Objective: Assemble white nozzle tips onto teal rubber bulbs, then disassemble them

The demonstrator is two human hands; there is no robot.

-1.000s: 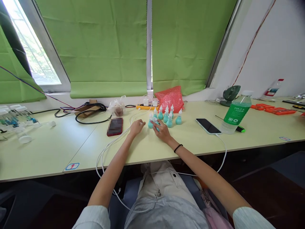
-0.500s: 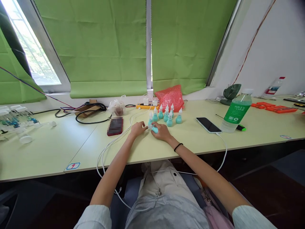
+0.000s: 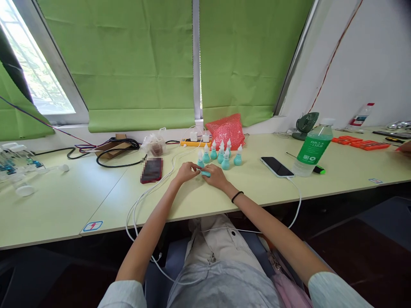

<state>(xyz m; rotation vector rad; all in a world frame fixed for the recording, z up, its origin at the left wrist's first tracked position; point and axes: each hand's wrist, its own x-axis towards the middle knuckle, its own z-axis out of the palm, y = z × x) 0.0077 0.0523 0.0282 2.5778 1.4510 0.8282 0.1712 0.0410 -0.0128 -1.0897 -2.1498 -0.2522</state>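
Observation:
A small teal bottle (image 3: pixel 206 173) lies on its side on the pale green desk (image 3: pixel 263 188), held between both my hands. My right hand (image 3: pixel 216 176) curls round its body. My left hand (image 3: pixel 187 172) pinches at its white-tipped end. Just behind them stand several more teal bottles with white caps (image 3: pixel 221 155), upright in a loose cluster. A black band sits on my right wrist.
A dark red phone (image 3: pixel 150 170) lies left of my hands, white cables (image 3: pixel 141 201) running past it. A second phone (image 3: pixel 277 167) and a green-labelled water bottle (image 3: pixel 312 148) are to the right. A red bubble-wrap bag (image 3: pixel 227 129), power strip (image 3: pixel 195 142) and small fan (image 3: pixel 304 125) sit behind.
My right hand has laid one teal bottle down out of the cluster and drawn it toward me; my left hand has closed in on its tip.

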